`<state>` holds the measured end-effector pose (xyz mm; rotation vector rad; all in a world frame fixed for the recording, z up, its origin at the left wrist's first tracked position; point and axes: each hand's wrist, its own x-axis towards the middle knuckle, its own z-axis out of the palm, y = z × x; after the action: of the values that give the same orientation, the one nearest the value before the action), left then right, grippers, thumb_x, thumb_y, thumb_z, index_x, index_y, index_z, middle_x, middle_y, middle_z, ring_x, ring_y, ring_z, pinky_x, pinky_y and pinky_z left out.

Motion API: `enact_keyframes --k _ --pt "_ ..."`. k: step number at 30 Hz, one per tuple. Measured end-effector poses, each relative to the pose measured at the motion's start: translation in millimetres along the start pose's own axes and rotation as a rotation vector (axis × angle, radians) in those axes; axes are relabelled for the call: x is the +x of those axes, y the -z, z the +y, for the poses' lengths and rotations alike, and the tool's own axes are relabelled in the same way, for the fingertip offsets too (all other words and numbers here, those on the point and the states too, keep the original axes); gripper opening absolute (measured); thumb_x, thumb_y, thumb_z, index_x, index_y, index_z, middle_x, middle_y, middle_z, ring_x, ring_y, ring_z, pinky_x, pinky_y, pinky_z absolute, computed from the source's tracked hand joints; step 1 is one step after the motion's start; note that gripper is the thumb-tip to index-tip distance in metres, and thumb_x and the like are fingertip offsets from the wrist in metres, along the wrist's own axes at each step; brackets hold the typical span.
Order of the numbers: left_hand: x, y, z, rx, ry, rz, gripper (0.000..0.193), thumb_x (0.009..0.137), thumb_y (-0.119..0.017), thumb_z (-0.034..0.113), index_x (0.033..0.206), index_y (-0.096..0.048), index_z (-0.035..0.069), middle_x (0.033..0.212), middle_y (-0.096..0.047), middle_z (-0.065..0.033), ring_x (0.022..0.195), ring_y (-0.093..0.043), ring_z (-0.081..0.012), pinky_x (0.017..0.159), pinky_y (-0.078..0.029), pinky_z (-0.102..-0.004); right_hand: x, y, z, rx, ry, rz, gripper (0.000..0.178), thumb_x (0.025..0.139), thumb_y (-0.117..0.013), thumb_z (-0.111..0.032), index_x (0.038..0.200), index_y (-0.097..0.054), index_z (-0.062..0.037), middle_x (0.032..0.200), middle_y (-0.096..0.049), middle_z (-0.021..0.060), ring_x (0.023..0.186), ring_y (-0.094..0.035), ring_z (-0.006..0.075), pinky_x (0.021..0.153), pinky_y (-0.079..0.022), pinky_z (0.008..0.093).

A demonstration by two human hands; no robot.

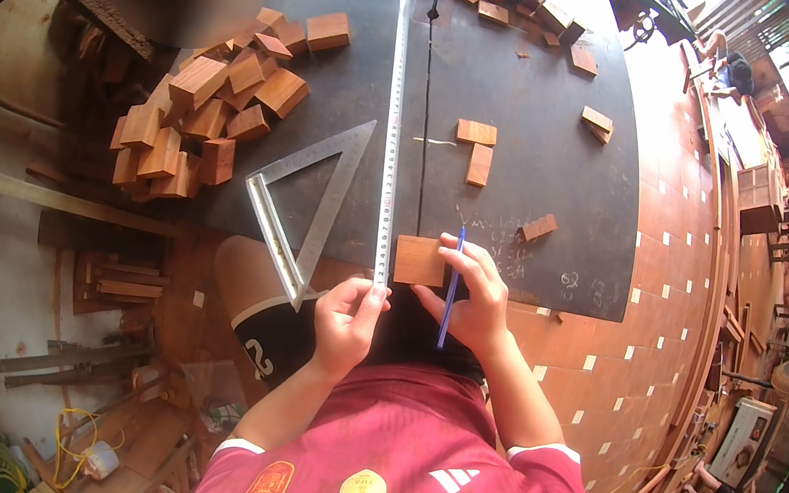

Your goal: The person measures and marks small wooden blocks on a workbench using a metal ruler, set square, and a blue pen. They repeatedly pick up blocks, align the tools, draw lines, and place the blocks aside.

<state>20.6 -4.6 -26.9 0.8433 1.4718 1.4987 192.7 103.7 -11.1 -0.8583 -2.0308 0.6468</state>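
Observation:
My left hand pinches the near end of a white tape measure, which stretches straight away across the dark table to its far side. Just right of the tape, a square wooden block lies at the table's near edge. My right hand grips that block's right side with thumb and fingers. A blue pen is tucked between the same fingers, pointing away from me. Left of the tape rests a metal triangular set square, its thick edge jutting over the table edge.
A heap of wooden blocks covers the table's left side. More offcuts lie at the far end. Two small blocks and another small block sit right of the tape. Chalk-like writing marks the dark tabletop. Tiled floor runs along the right.

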Motion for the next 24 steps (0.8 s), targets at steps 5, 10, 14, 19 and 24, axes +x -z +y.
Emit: enact_keyframes --k 5,10,14,19,24 --pt "0.1 2.1 -1.7 -0.008 0.023 -0.001 0.016 0.103 -0.064 0.013 0.099 -0.071 -0.001 0.079 -0.069 -0.0018 0.066 -0.056 -0.0031 0.06 -0.042 -0.0184 -1.5 -1.3 -0.2 0.035 -0.032 0.006 0.059 0.068 -0.093 -0.011 0.12 -0.066 -0.0039 0.124 -0.068 0.0164 0.113 -0.067 0.0351 0.096 -0.056 0.0429" --pt "1.5 -3.2 -7.2 -0.032 0.047 0.0 0.016 0.103 -0.064 0.012 0.098 -0.071 -0.001 0.078 -0.068 -0.0018 0.064 -0.053 -0.0027 0.059 -0.041 -0.0188 -2.3 -1.3 0.2 0.04 -0.026 0.004 0.058 0.068 -0.093 -0.011 0.12 -0.066 -0.0038 0.125 -0.068 0.0167 0.113 -0.067 0.0354 0.096 -0.056 0.043" --pt "2.9 -4.6 -5.6 -0.01 0.08 0.0 0.016 0.101 -0.065 0.01 0.096 -0.072 -0.003 0.08 -0.07 -0.0043 0.071 -0.061 -0.0071 0.067 -0.047 -0.0221 -2.6 -1.6 1.0 0.035 -0.026 0.002 0.058 0.068 -0.093 -0.011 0.12 -0.066 -0.0039 0.125 -0.068 0.0169 0.113 -0.067 0.0357 0.096 -0.056 0.0431" --pt "4.6 -6.1 -2.5 0.015 0.092 -0.003 0.016 0.1 -0.065 0.009 0.095 -0.072 -0.004 0.081 -0.072 -0.0056 0.076 -0.065 -0.0093 0.071 -0.05 -0.0237 -0.9 -1.0 2.8 -0.008 0.022 0.014 0.062 0.065 -0.095 -0.012 0.119 -0.066 -0.0051 0.123 -0.069 0.0188 0.108 -0.07 0.0347 0.09 -0.059 0.0417" --pt "4.2 -5.8 -4.5 0.034 0.08 0.0 0.016 0.1 -0.066 0.009 0.095 -0.072 -0.004 0.082 -0.073 -0.0064 0.075 -0.066 -0.0096 0.07 -0.051 -0.0242 -2.9 -2.1 1.9 0.034 -0.019 0.005 0.059 0.067 -0.093 -0.011 0.119 -0.066 -0.0039 0.124 -0.068 0.0167 0.113 -0.067 0.036 0.096 -0.056 0.0432"
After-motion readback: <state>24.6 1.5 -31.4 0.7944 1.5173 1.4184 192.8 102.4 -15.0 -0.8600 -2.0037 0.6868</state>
